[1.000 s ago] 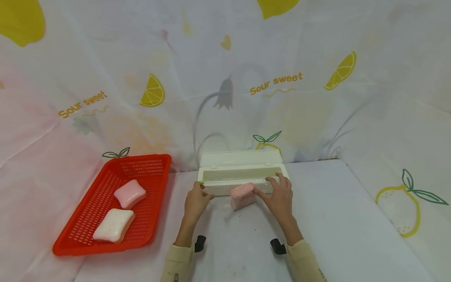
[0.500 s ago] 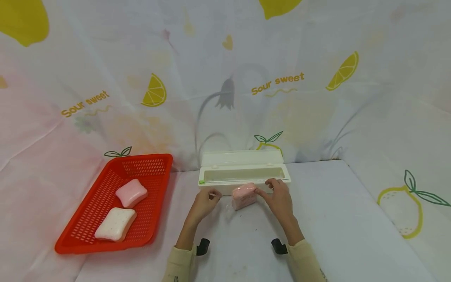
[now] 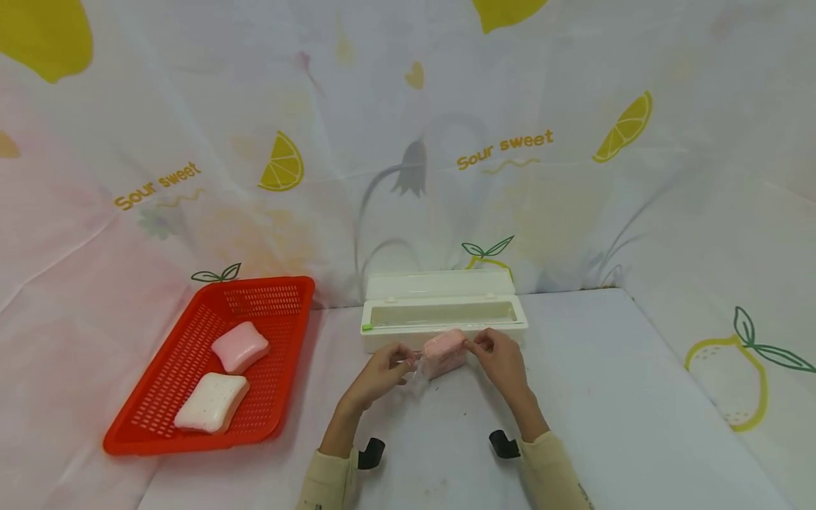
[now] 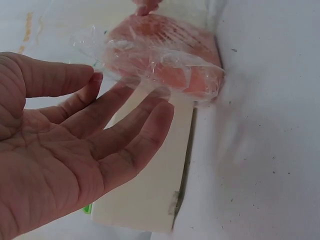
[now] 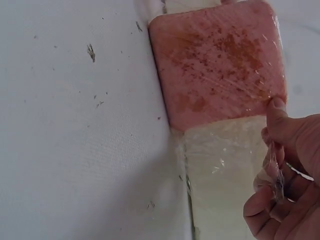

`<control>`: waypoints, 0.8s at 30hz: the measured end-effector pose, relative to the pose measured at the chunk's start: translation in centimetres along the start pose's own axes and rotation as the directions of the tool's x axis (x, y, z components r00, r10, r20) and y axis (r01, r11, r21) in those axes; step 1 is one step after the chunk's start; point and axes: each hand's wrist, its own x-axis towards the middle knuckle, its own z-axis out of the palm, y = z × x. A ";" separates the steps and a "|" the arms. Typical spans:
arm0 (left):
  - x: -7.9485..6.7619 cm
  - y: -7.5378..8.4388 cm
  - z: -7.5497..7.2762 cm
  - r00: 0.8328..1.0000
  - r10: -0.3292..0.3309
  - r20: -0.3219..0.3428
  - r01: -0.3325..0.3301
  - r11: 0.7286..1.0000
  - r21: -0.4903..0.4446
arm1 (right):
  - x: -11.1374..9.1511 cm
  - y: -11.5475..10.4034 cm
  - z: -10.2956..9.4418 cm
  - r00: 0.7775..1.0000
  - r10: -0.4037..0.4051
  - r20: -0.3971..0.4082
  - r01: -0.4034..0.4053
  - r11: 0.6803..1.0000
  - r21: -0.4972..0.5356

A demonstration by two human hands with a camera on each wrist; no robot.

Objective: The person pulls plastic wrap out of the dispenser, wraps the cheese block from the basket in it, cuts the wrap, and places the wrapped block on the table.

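Here I am, both hands on the far part of the white table [image 3: 612, 404], with the pink bar [image 3: 444, 353] on the tabletop between them, right at the near side of the long white box [image 3: 381, 344]. Clear film [image 4: 167, 65] wraps the bar, shiny and wrinkled, and at its left end the film sticks out loose and crumpled. My left hand [image 3: 380, 373] is just there, at that loose end: half open, fingers loosely bent and spread a little, thumb tip close to the index fingertip. Whether those two tips have hold of the film, I cannot tell. Over to my right hand [image 3: 505, 363]: the thumb lies against the right edge of the bar, the other fingers curl in, and a gathered twist of film is gripped between them. From this side the bar shows a broad face mottled with reddish-brown specks under the film. The box's lid [image 3: 440, 285] leans up on the far side, and a small green piece [image 3: 366, 327] sits at the left end of its near rim. Away to the left, well apart from my hands, the red basket [image 3: 288, 300] holds two more bars, a pink soap [image 3: 240, 347] farther off and a cream soap [image 3: 212, 402] nearer me, both resting inside on its slotted bottom.
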 end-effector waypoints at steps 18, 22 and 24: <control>-0.6 0.0 0.8 0.999 0.042 0.006 -0.042 0.997 0.067 | -0.4 -0.5 0.3 0.999 -0.021 0.050 0.022 0.999 -0.034; -0.5 0.1 1.1 1.000 0.020 -0.006 -0.019 0.998 0.057 | -0.5 -0.7 0.4 0.998 -0.022 0.058 0.024 0.999 -0.031; -0.4 0.1 1.4 1.000 0.000 -0.029 0.002 0.998 0.070 | -0.6 -0.8 0.4 0.998 -0.028 0.061 0.029 0.999 -0.024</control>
